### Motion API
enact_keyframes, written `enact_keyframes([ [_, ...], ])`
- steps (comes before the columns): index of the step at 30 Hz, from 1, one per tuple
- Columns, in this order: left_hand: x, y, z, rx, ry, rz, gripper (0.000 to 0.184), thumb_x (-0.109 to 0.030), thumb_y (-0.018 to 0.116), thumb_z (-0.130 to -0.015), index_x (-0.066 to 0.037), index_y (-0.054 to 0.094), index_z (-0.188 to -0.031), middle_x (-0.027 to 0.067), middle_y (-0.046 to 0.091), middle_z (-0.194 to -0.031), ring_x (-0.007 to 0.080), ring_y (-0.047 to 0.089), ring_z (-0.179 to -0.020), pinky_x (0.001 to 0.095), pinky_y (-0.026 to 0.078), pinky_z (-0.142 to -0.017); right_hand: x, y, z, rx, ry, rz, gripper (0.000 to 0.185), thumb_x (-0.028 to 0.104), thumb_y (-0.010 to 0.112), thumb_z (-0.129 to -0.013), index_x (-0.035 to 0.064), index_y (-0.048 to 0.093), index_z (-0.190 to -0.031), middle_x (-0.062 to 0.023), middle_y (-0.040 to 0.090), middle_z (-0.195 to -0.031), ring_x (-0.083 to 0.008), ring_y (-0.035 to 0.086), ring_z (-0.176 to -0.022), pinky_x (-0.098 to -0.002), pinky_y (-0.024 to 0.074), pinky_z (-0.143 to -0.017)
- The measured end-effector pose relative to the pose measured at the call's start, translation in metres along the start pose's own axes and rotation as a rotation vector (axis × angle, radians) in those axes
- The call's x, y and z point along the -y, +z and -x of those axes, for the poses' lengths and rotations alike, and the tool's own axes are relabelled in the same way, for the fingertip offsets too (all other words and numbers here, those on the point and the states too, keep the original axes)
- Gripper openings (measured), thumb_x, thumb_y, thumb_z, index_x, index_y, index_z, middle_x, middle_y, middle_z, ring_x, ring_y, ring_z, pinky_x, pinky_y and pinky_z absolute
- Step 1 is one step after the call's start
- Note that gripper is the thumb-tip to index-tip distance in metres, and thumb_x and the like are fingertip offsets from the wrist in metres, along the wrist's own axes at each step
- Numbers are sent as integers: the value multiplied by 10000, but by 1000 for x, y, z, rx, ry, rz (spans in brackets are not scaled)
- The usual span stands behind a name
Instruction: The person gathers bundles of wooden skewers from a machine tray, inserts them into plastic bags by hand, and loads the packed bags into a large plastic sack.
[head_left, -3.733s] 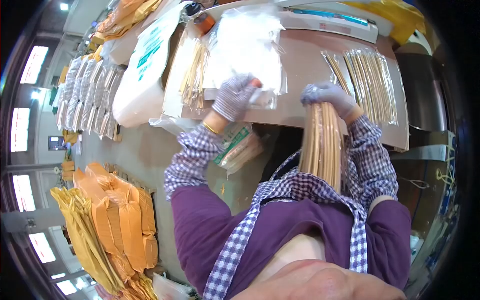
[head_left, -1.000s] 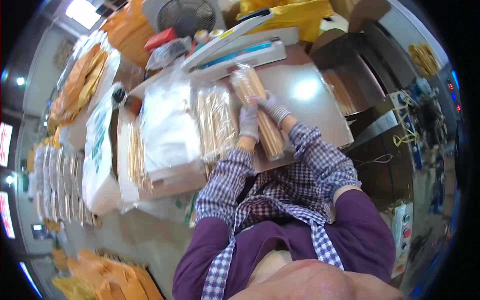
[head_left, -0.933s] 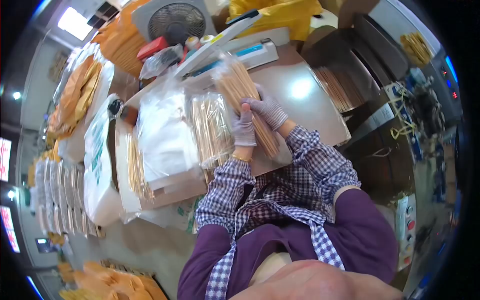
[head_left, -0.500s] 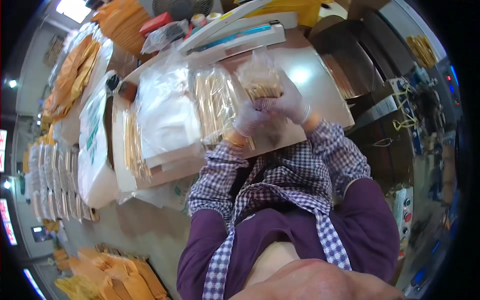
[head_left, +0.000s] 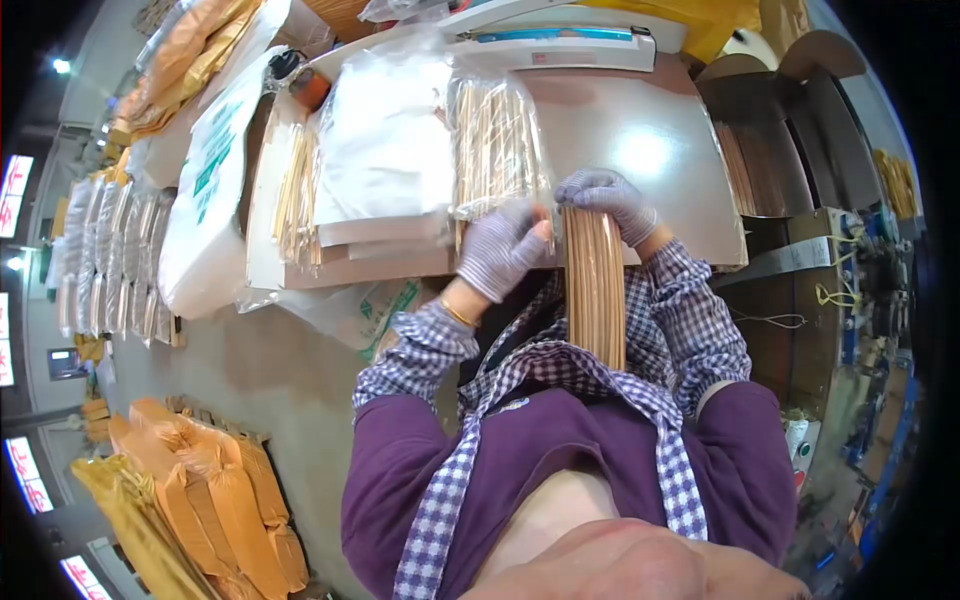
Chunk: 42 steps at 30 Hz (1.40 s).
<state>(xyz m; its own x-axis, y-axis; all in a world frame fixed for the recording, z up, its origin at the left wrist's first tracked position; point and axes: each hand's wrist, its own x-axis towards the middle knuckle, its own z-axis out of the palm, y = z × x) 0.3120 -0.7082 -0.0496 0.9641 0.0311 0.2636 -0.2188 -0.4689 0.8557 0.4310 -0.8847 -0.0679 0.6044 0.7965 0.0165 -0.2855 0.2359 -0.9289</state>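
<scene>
My right hand, in a striped glove, is closed on the top end of a bagged bundle of thin wooden sticks, which hangs upright past the table's front edge against the apron. To the left of the bundle's top, my left hand is raised at the table edge, thumb apart from the fingers, with nothing seen in it. A flat bag of sticks lies on the table just beyond it. Beside that bag is a stack of clear plastic bags. Loose sticks lie farther left.
A long white box lies along the back of the table. Left of the table stands a white sack. An open dark box holding sticks is on the right. Orange wrapped packages are low at the left.
The bundle, earlier held between both hands above the table, now hangs down from my right hand at the front edge. My left hand has come off it and moved slightly left. The view has shifted.
</scene>
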Motion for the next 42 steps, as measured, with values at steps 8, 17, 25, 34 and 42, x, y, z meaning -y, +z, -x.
enact_keyframes([
  [8, 63, -17, -52, -231, -238, -41, 167, -192, 579, -781, -49, 650, -831, 125, 614, -747, 264, 589, -693, 336, 476, -642, -40, 32, -38, 26, 7, 136, 238, 131, 588, -754, -32, 622, -925, -101, 632, -905, -160, 570, -869, -261, 424, -836],
  [17, -34, 49, 66, -89, 401, -12, 109, -95, 637, -747, -13, 581, -703, 116, 517, -557, 272, 524, -467, 323, 408, -426, -60, 75, 130, -352, -230, 687, 376, 214, 474, -872, -31, 465, -1158, -219, 392, -1286, -304, 387, -1201, -343, 293, -995],
  [25, -43, 24, 22, 400, -412, 413, 156, -151, 609, -783, -35, 630, -886, 43, 608, -762, 78, 543, -740, 229, 448, -669, -14, 51, 90, -333, -325, 1346, 380, 69, 656, -669, 75, 562, -1037, -136, 595, -899, -275, 595, -765, -342, 483, -650],
  [34, -90, -119, -160, -202, 426, -777, 294, -335, 566, -788, -86, 624, -933, 108, 625, -761, 259, 597, -694, 358, 467, -646, 195, 17, -48, -345, -260, 1469, 157, 191, 543, -809, 71, 634, -853, -23, 600, -633, -147, 555, -576, -274, 483, -587],
  [42, -89, -142, -190, -11, 268, -936, 334, -327, 422, -813, -79, 640, -756, 117, 629, -864, 295, 605, -813, 348, 457, -790, 203, -8, -66, -384, -524, 1959, 220, 258, 530, -807, 51, 606, -796, -81, 579, -644, -161, 542, -555, -291, 463, -525],
])
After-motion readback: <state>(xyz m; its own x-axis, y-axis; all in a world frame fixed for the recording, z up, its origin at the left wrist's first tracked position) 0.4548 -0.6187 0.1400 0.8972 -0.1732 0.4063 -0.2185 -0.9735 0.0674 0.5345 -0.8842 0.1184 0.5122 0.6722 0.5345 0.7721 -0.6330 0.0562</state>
